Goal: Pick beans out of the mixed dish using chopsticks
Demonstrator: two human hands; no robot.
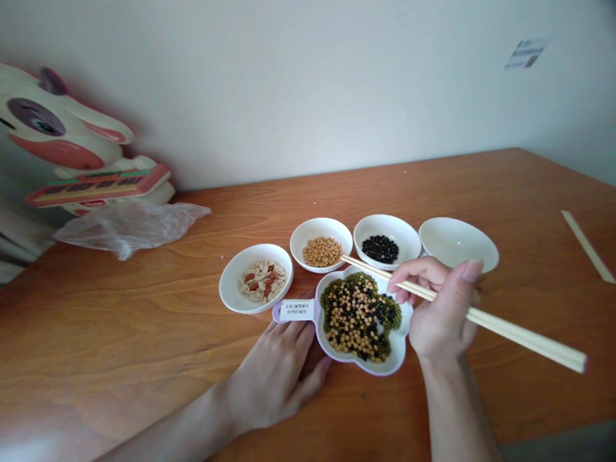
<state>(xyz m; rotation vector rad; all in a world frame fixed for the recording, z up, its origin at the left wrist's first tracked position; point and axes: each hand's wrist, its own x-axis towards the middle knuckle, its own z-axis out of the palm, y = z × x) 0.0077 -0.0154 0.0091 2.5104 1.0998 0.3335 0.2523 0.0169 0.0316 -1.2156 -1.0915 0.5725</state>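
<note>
My right hand (440, 308) is closed around a pair of wooden chopsticks (520, 332). Their tips reach the right side of a white bowl (299, 234) of yellow beans (323, 251); whether they pinch a bean is too small to tell. Below lies a scalloped white dish (385, 367) with a purple rim and a labelled handle (296, 310). It holds mixed green, black and yellow beans (359, 314). My left hand (276, 375) rests on the table against this dish, fingers stretched out under the handle, thumb apart near the lower rim.
A bowl (228, 289) of peanuts stands left, a bowl (409, 240) of black beans behind the dish, and another white bowl (459, 247) to its right. A pale stick (587, 247) lies far right. A plastic bag (129, 228) and cow-shaped toy keyboard (101, 186) sit back left.
</note>
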